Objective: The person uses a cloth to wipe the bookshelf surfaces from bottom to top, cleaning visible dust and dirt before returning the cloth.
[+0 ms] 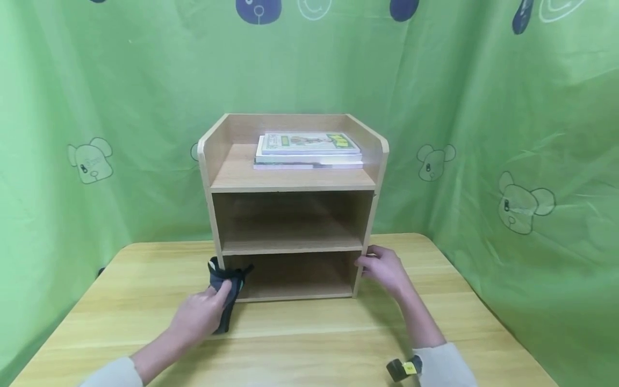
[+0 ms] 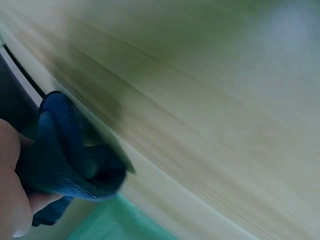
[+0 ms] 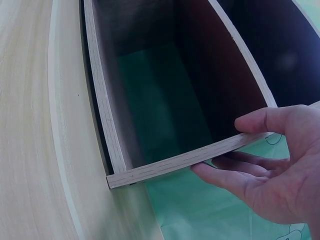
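A small wooden shelf unit [image 1: 292, 251] with two open compartments and a top tray stands on the table. My left hand [image 1: 198, 314] grips a dark blue cloth [image 1: 227, 285], which wraps around the lower front edge of the unit's left side panel. In the left wrist view the bunched cloth [image 2: 65, 155] sits between thumb and fingers. My right hand [image 1: 384, 269] pinches the front edge of the right side panel beside the lower compartment. The right wrist view shows the thumb on the inner side of that panel [image 3: 175, 157] and the fingers outside.
Several stacked books [image 1: 309, 150] lie on the unit's top. The light wooden table [image 1: 300, 355] has a green curtain [image 1: 159, 107] with cartoon heads behind and beside it. A black strap with a yellow label [image 1: 408, 368] is at the right wrist.
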Available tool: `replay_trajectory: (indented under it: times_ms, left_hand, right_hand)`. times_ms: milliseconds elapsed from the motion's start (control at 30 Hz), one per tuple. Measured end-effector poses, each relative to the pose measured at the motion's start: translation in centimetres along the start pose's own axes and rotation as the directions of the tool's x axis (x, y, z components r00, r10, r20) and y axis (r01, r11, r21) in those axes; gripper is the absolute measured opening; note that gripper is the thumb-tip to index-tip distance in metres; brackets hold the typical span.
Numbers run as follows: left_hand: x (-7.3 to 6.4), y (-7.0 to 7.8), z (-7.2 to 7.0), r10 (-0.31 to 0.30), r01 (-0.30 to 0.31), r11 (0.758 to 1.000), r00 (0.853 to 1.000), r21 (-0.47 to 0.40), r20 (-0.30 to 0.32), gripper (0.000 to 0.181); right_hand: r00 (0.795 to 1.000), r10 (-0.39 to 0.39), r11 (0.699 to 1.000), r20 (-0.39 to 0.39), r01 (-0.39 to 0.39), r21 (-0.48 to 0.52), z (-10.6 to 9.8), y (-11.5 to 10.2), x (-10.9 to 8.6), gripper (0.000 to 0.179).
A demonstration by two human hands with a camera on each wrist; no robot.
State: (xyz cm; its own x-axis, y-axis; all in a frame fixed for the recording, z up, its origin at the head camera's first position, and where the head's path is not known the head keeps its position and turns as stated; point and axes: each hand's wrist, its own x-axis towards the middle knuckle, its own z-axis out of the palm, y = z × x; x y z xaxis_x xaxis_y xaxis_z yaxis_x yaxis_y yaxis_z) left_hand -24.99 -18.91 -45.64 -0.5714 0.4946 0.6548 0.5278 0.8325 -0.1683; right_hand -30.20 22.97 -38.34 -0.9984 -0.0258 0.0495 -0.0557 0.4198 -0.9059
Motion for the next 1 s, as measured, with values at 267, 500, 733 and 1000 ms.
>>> replay_trajectory:
  times_ms: [267, 500, 733, 1000]
  left_hand:
    - [0.0, 2.0, 0.3, -0.162, 0.198, 0.977, 0.931, -0.080, 0.327, 0.029]
    - [0.4, 0.5, -0.7, -0.053, 0.080, 0.992, 0.966, -0.097, 0.254, 0.053]
    - [4.4, -1.5, -4.7, -0.074, 0.027, 0.970, 0.979, -0.240, -0.188, 0.031]
    - [11.6, -3.2, -10.2, -0.148, 0.031, 0.970, 0.861, -0.240, -0.487, 0.031]
  right_hand:
    - [1.000, 0.009, 1.000, -0.002, -0.009, 0.009, -0.3, 0.3, -0.1, 0.053]
    - [1.000, 0.008, 1.000, -0.008, -0.008, -0.007, -0.2, 0.1, 0.0, 0.052]
    - [1.000, 0.012, 1.000, 0.003, -0.012, -0.007, -0.3, -0.1, 0.3, 0.054]
    - [1.000, 0.011, 1.000, 0.003, -0.011, 0.004, -0.1, 0.0, 0.1, 0.052]
